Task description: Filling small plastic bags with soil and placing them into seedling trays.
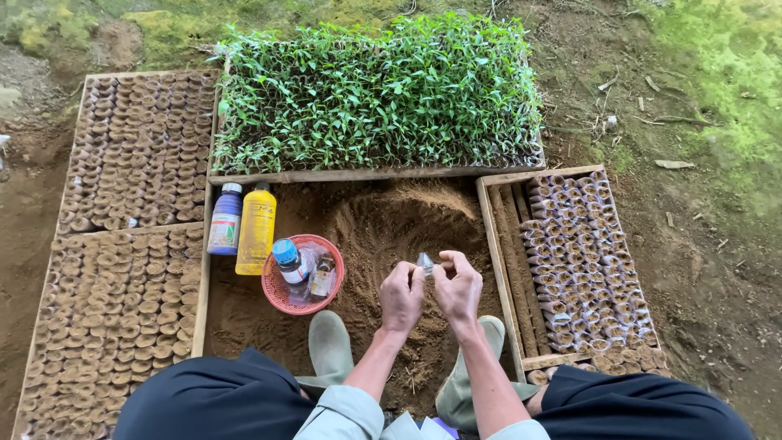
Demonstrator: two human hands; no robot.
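Head view, looking down. Left hand (401,295) and right hand (458,287) are raised together over a mound of loose brown soil (383,228), knuckles almost touching. Grip of both: fingertips pressed together, pinching a small clear plastic sleeve (424,261) held between the two hands, above the soil. Whether the sleeve holds any soil cannot be told.

Two pale green boots (330,346) rest on the soil below the hands. Just left of the hands: a red mesh basket (279,297) holding small bottles. Beside it stand a yellow bottle (256,229) and a purple bottle (224,218). To the right, a wooden crate (497,236) holds rows of filled sleeves. Beyond the soil, a tray of green seedlings (379,90). To the left, trays of soil-filled pots (122,277).
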